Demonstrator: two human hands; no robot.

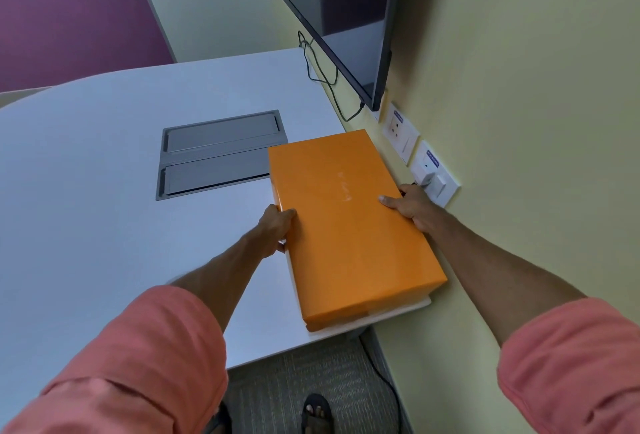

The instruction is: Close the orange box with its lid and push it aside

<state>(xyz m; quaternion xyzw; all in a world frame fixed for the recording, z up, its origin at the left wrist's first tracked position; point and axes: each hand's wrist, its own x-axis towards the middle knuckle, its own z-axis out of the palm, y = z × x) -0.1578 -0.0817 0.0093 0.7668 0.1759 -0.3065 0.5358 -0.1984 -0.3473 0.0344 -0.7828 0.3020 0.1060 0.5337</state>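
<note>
The orange box lies lengthwise at the right edge of the white table, close to the wall, with its orange lid on top and a thin white base showing under its near end. My left hand grips the lid's left long edge, thumb on top. On the opposite long edge my right hand holds the lid, fingers on top, between the box and the wall.
A grey cable hatch is set into the table just left of the box. Wall sockets and a dark screen with hanging cables are on the yellow wall at right. The table's near edge runs below the box.
</note>
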